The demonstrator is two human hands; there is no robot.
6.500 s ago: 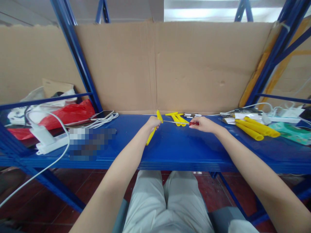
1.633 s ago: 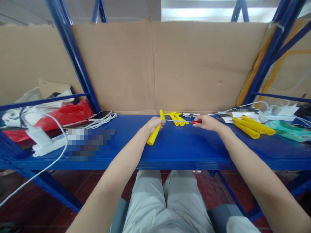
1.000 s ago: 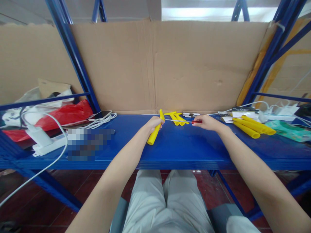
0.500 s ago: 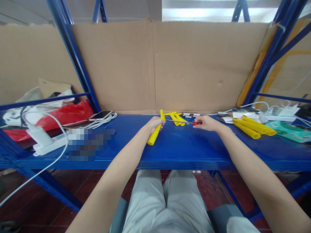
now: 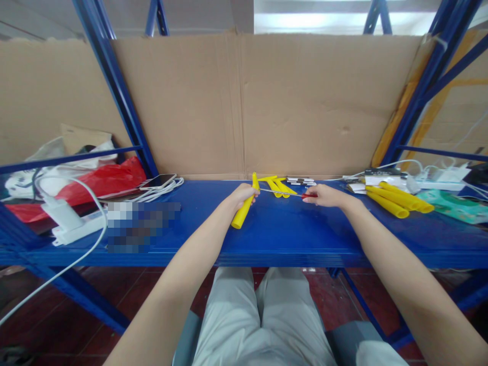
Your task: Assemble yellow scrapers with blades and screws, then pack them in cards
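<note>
My left hand is closed around a yellow plastic tube, which slants with its wide open end toward me. My right hand grips the red handle of a screwdriver. The long metal shaft points left, and its tip meets the tube beside my left fingers; whether the tip sits in a screw cannot be seen. Just behind the shaft, yellow T-shaped pieces lie on the blue tabletop.
Several yellow tubes lie stacked at the right beside a green packet. White cables, a power strip and a red bag occupy the left. A cardboard sheet stands along the back between blue posts.
My right fingers have shifted slightly on the screwdriver handle, and the handle looks turned a little. My left hand and the yellow tube stay in place.
</note>
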